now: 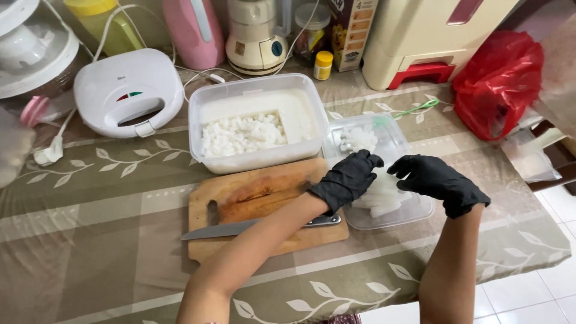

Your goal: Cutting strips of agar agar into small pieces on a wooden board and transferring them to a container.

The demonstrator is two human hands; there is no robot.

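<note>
both black-gloved hands, left hand (348, 178) and right hand (437, 178), curl half-open over white strips (379, 201) in a clear lid (414, 213), gripping nothing clearly. knife (240, 228) lies on wooden board (258, 198); yellow-brown carton (351, 27) stands behind.

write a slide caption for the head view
Both black-gloved hands, left hand and right hand, over white strips in a clear tray.

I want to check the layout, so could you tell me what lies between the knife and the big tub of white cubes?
In the head view, only the bare top of the wooden cutting board lies between the knife and the tub.
</note>
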